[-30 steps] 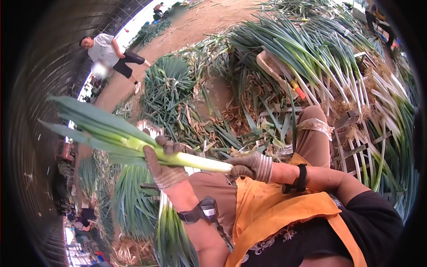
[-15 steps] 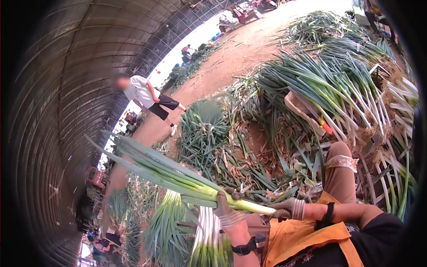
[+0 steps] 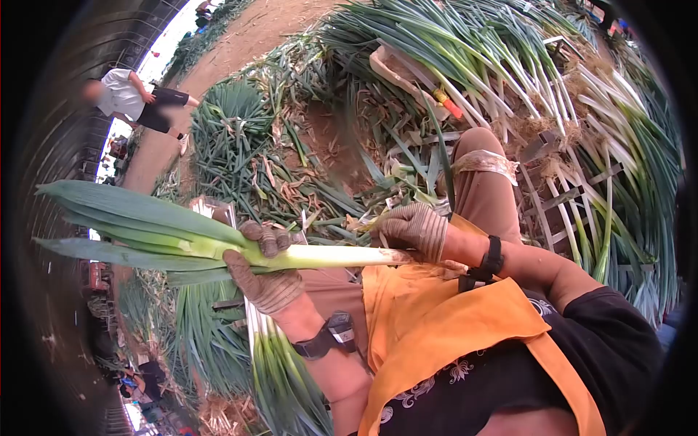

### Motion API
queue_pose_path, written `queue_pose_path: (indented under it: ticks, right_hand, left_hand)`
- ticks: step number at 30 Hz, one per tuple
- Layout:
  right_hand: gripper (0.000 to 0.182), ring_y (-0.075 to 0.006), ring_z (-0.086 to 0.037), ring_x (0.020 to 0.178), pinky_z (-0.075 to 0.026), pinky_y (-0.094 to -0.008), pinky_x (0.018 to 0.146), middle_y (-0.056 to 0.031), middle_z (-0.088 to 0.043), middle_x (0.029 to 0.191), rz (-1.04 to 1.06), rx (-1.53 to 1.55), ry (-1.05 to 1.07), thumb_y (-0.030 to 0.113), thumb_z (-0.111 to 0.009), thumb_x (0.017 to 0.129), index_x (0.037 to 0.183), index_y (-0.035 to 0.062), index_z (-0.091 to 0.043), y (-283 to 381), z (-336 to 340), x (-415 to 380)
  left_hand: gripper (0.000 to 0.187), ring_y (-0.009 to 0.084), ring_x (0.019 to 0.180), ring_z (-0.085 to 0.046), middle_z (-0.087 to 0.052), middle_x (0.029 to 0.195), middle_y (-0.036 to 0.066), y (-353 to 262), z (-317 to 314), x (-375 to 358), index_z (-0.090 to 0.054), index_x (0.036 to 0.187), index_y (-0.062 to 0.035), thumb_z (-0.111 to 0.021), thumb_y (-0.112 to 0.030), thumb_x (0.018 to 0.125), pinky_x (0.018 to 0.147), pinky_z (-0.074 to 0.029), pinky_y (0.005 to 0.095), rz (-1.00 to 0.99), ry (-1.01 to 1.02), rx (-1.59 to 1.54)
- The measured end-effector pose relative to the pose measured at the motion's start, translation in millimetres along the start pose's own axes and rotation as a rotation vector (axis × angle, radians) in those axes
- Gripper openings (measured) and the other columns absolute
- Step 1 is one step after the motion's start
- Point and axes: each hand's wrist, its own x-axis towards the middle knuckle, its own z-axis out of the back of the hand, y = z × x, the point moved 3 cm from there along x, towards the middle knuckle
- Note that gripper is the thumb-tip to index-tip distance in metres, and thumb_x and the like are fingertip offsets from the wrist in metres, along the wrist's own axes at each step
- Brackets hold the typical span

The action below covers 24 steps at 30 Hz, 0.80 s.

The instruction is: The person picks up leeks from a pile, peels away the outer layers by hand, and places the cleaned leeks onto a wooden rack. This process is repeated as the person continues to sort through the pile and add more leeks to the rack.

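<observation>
Leek (image 3: 218, 243) lies level across my lap, my left hand (image 3: 267, 272) with fingers clamped round the stalk where white turns green, my right hand (image 3: 414, 229) with fingers pinched shut on the root end. I think the long leaves could tip it out of my left grip if that loosens. A hard tug at the root might tear the white shank.
</observation>
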Motion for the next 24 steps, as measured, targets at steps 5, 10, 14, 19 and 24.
queue_pose_path:
  ticks: [5, 10, 14, 19, 24]
  right_hand:
    - [0.032, -0.0094, -0.057, 0.073, -0.047, -0.0221, 0.065, -0.0047, -0.063, 0.084, 0.0, 0.04, 0.135, 0.022, -0.058, 0.085, 0.106, -0.0023, -0.057, 11.5, 11.8, -2.7]
    - [0.038, -0.006, -0.054, 0.079, -0.045, -0.0227, 0.069, -0.0014, -0.064, 0.089, 0.171, -0.546, 0.267, 0.024, -0.064, 0.081, 0.112, 0.0025, -0.058, 6.2, -9.2, -7.6]
    - [0.032, -0.0057, -0.053, 0.074, -0.045, -0.0229, 0.065, -0.0018, -0.065, 0.082, 0.133, -0.438, 0.286, 0.022, -0.063, 0.083, 0.108, 0.002, -0.061, 12.7, -4.5, -9.7]
    - [0.026, -0.0068, -0.053, 0.072, -0.045, -0.0217, 0.063, -0.0012, -0.063, 0.078, 0.242, -0.515, 0.16, 0.019, -0.062, 0.082, 0.1, -0.0011, -0.064, 9.5, 4.6, -5.6]
    - [0.022, -0.0072, -0.054, 0.071, -0.045, -0.0223, 0.062, -0.0013, -0.063, 0.075, 0.156, -0.48, 0.277, 0.012, -0.067, 0.076, 0.095, 0.0011, -0.065, 14.8, -3.1, -2.8]
  left_hand:
    - [0.066, 0.0134, 0.067, -0.049, -0.053, 0.089, 0.0, 0.7, -2.8, -1.4, -0.024, 0.137, -0.0191, -0.055, -0.042, 0.084, 0.065, -0.047, 0.0447, 0.02, 0.025, 0.01]
    - [0.064, 0.013, 0.067, -0.051, -0.053, 0.09, 0.0, 2.9, -3.7, -3.8, -0.024, 0.137, -0.0188, -0.054, -0.041, 0.085, 0.064, -0.048, 0.0439, 0.021, -0.028, 0.051]
    - [0.063, 0.0124, 0.067, -0.051, -0.053, 0.09, 0.0, 3.8, 2.9, -1.6, -0.025, 0.137, -0.0173, -0.054, -0.04, 0.086, 0.064, -0.048, 0.0422, -0.013, 0.012, 0.047]
    - [0.065, 0.0116, 0.065, -0.048, -0.054, 0.087, 0.001, 3.3, 0.5, -4.1, -0.025, 0.137, -0.0158, -0.056, -0.038, 0.085, 0.063, -0.047, 0.0391, -0.021, -0.088, 0.068]
    - [0.066, 0.0109, 0.062, -0.047, -0.054, 0.085, 0.001, 3.4, 5.1, -3.1, -0.025, 0.137, -0.0155, -0.058, -0.037, 0.084, 0.063, -0.046, 0.0367, -0.02, -0.071, 0.032]
